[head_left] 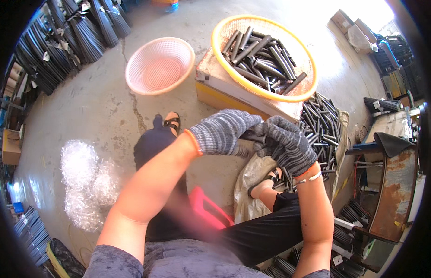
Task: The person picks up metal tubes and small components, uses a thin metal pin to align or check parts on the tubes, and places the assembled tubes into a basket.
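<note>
Grey striped knit gloves cover both of my hands, which meet in front of me above my knees. My left hand [226, 131] is closed round a short black tube [252, 136], most of it hidden by the gloves. From the other side my right hand [289, 144] grips the same tube, with its fingers curled in. Just beyond my hands, a yellow-orange basket [310, 95] full of similar black tubes [259, 55] rests on a cardboard box [234, 98]. To the right, a heap of loose black tubes [324, 132] lies on a pale woven sack [248, 187].
A pink basket [160, 65] stands on the floor left of the box. Clear plastic wrap [88, 185] lies at the left. Bundles of long black rods [62, 46] are stacked far left. A rusty metal bench [394, 194] stands at the right; something red [208, 208] is between my legs.
</note>
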A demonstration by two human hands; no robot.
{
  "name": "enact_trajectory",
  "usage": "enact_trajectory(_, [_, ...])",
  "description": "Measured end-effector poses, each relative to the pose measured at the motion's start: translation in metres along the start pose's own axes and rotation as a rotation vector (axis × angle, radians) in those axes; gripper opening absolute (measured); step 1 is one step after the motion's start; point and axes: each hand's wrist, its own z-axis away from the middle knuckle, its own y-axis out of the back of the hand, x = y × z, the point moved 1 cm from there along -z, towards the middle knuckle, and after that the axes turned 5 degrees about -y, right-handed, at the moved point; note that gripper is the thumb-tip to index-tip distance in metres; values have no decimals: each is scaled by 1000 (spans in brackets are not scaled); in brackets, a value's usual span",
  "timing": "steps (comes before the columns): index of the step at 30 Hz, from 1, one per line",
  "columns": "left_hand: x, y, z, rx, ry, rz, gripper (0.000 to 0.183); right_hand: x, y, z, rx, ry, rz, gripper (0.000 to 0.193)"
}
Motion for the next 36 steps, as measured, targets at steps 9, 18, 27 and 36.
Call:
enact_trajectory(9, [17, 26, -9, 148, 470, 650, 29, -48, -8, -27, 168, 301, 279, 17])
enact_trajectory(18, [14, 32, -5, 202, 623, 898, 32, -33, -5, -23, 164, 460, 429, 15])
enact_trajectory(27, [11, 26, -3, 250, 538, 765, 36, -11, 0, -15, 125, 541, 555, 14])
enact_trajectory(36, [17, 23, -6, 193, 392, 743, 44, 4, -7, -27, 293, 582, 566, 9])
